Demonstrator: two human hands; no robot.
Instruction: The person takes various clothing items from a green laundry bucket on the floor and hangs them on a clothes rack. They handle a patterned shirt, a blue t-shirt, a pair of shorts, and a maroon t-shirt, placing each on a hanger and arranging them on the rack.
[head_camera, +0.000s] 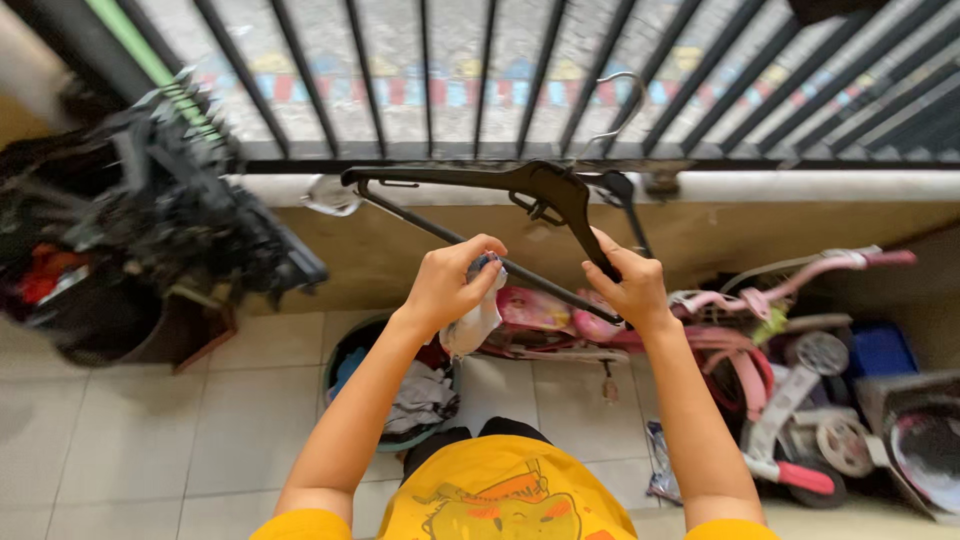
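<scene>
Yellow shirt (505, 500) at bottom edge; both bare arms reach up to a black hanger (520, 185) before the balcony railing (560, 90).

Left hand (450, 280): fingers curled shut around a small white-and-blue cloth (475, 318), held against the hanger's lower bar. Right hand (628, 282): fingers closed on the hanger's right sloping arm, near the bar's end. Hanger tilted, metal hook up against the railing bars. Below the hands, a green tub of clothes (395, 385) on the tiled floor; pink scooter (760, 350) to the right, black rack (190, 200) to the left.
</scene>
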